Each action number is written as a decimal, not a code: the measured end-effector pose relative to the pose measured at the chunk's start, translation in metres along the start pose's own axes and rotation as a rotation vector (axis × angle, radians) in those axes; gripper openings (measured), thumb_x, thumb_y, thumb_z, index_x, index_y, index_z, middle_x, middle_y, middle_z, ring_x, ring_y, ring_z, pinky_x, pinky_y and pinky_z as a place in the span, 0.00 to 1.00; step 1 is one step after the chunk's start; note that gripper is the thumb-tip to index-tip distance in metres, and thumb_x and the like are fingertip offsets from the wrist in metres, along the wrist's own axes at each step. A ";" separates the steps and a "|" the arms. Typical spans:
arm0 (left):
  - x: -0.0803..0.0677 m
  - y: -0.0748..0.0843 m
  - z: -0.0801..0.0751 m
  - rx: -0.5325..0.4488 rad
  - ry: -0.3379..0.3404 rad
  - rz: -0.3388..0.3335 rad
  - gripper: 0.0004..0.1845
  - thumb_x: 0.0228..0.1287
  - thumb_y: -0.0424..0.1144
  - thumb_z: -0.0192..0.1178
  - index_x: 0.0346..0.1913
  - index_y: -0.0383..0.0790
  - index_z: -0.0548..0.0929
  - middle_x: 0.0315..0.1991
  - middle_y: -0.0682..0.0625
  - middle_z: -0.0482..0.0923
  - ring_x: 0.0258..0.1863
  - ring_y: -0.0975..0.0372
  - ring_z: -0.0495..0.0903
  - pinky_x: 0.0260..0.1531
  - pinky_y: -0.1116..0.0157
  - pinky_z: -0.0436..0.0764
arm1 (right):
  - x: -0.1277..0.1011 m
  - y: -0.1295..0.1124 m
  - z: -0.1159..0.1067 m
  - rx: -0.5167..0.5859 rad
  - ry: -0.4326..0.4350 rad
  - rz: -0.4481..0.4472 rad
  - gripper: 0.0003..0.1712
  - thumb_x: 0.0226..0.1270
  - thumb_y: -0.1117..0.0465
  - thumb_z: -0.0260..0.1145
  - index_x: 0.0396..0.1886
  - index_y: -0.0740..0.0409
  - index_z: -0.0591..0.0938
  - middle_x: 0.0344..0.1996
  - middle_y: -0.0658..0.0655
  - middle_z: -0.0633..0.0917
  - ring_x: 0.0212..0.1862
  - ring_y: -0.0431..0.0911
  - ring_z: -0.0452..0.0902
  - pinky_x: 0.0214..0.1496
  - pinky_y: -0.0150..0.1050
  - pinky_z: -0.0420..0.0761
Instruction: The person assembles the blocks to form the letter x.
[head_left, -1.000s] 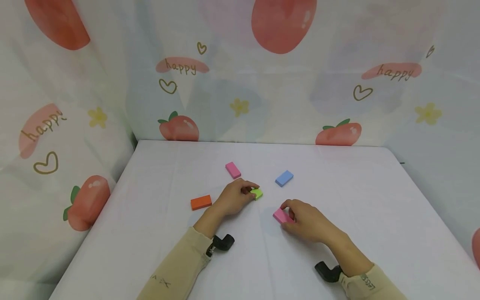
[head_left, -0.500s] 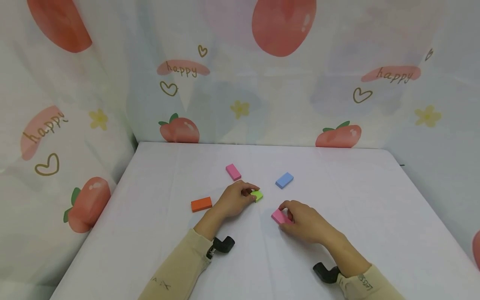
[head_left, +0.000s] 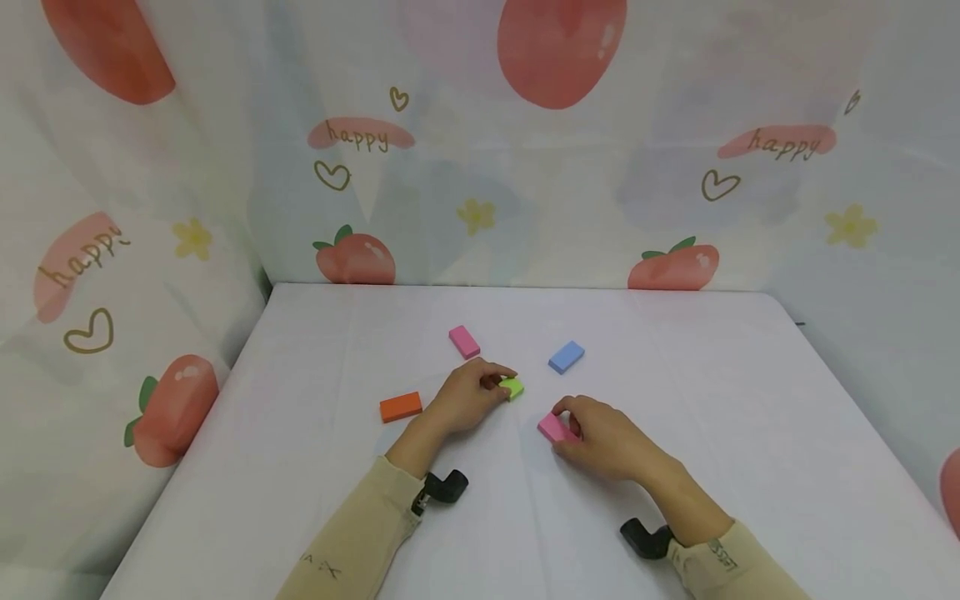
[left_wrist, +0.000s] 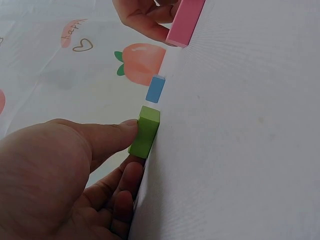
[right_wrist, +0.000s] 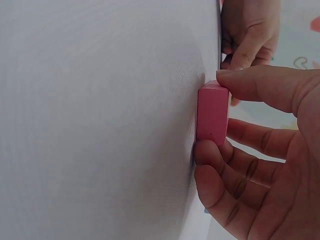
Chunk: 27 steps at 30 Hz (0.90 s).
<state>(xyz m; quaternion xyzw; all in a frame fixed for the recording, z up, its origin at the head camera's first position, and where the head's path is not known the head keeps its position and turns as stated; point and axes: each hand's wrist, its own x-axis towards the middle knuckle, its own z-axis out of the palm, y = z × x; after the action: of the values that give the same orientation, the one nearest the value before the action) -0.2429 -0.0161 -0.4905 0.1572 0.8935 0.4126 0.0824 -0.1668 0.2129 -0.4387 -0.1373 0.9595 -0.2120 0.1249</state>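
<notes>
Right hand slid pinched matte pink block slightly left; left hand stayed pinching rectangular green block.

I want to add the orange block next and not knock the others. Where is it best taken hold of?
Probably across the two long sides of the orange block, from above. It lies flat on the table, so only its thin edges offer a grip, and the left hand sits just beside it.
</notes>
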 end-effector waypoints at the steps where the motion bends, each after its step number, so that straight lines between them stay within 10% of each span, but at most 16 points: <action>1: 0.000 0.000 0.000 0.001 -0.001 -0.001 0.14 0.64 0.48 0.63 0.52 0.64 0.83 0.39 0.62 0.76 0.41 0.66 0.74 0.43 0.67 0.75 | 0.001 0.000 0.000 -0.001 -0.001 -0.001 0.24 0.58 0.52 0.71 0.54 0.50 0.78 0.28 0.48 0.74 0.31 0.41 0.68 0.32 0.35 0.69; 27: 0.000 0.002 -0.002 -0.001 -0.007 0.007 0.14 0.64 0.47 0.64 0.52 0.63 0.83 0.38 0.61 0.76 0.41 0.66 0.74 0.42 0.67 0.75 | 0.011 -0.008 0.000 0.026 -0.014 0.025 0.24 0.58 0.53 0.72 0.55 0.50 0.78 0.29 0.49 0.74 0.32 0.42 0.69 0.33 0.36 0.69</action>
<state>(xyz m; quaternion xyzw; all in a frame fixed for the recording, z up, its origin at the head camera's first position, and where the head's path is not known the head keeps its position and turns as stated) -0.2426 -0.0165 -0.4880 0.1615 0.8924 0.4129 0.0841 -0.1750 0.2027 -0.4377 -0.1254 0.9573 -0.2219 0.1362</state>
